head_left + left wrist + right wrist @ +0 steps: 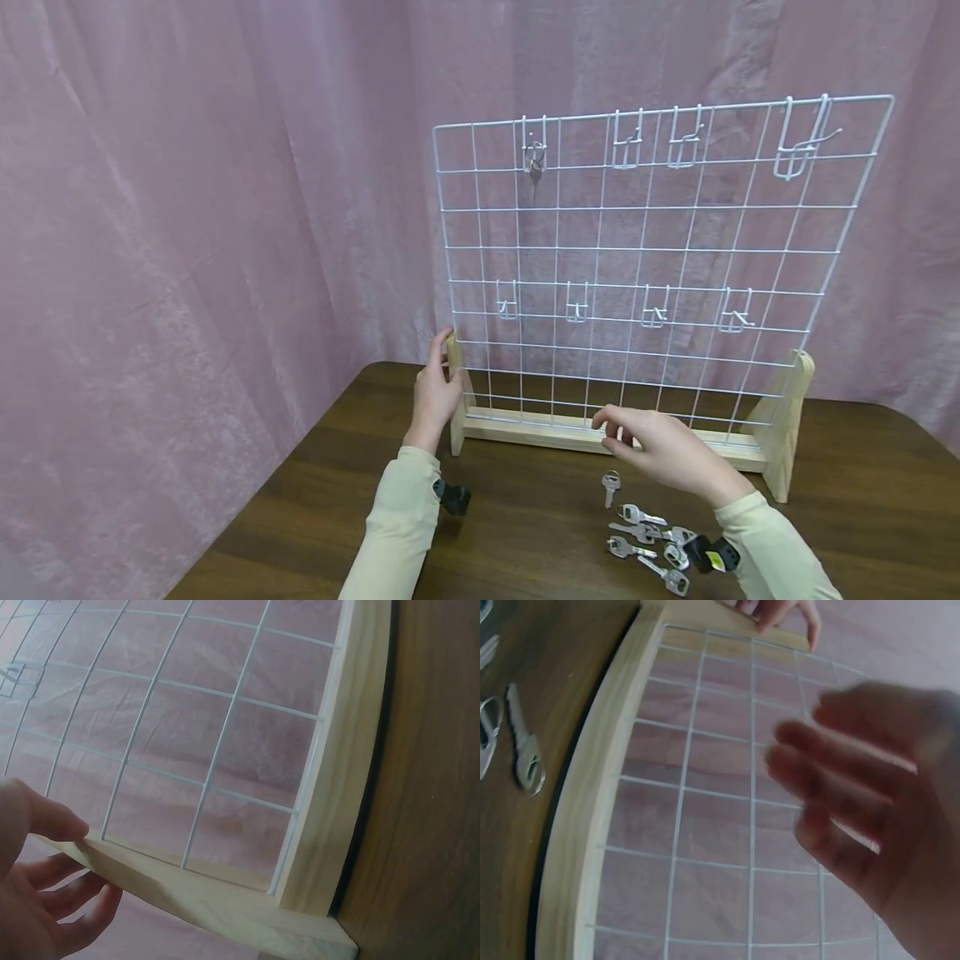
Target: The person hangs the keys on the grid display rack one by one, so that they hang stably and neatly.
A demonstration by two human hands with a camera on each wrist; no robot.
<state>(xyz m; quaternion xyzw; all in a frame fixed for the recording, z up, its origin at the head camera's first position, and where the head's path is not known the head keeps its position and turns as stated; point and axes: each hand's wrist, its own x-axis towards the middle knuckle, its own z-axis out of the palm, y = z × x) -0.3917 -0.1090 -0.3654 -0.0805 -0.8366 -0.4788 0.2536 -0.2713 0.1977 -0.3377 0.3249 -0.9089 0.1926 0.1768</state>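
Observation:
A white wire grid rack (577, 229) stands upright in a wooden stand (791, 417) on the table. My left hand (437, 396) holds the stand's left upright, the thumb on one side and the fingers on the other, as the left wrist view shows at the wooden upright (150, 889). In front of the grid's lower part hovers my right hand (667, 450), its fingers loosely bent and nothing between them. Below it lies a single key (611, 488), with a pile of several keys (637, 532) nearer me. Another key (535, 171) hangs from the upper left hook.
Bare white hooks line the grid's top, such as the hook (628, 142), and a lower row includes the hook (577, 308). The brown wooden table (525, 533) reaches back to a pink curtain (187, 208).

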